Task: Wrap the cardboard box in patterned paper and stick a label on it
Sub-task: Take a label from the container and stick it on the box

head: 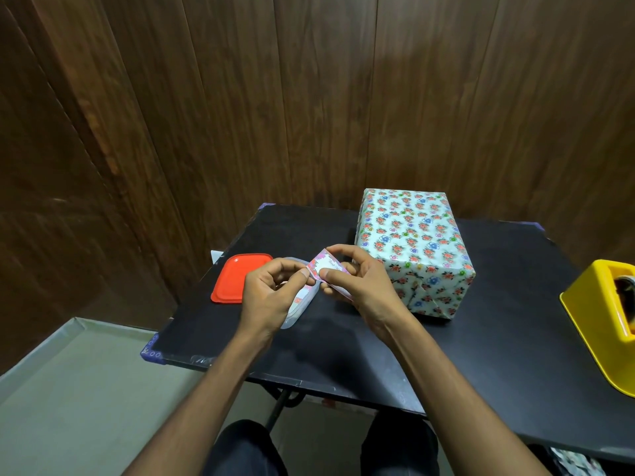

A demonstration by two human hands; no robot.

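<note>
Floral label being pinched by both hands, probably peeling backing before sticking on wrapped box.

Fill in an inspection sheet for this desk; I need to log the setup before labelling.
Surface: black table, matte, worn tape at corners.
Job's things: wrapped box, floral paper fully on, no label on the faces shown; label pinched by both hands.
Clutter: red lid, clear tub under the hands, yellow tape dispenser at right edge.
Grippers: left hand and right hand hold the label above the table.
Cables: nothing seen.
Surroundings: wood panel wall, grey floor.
</note>
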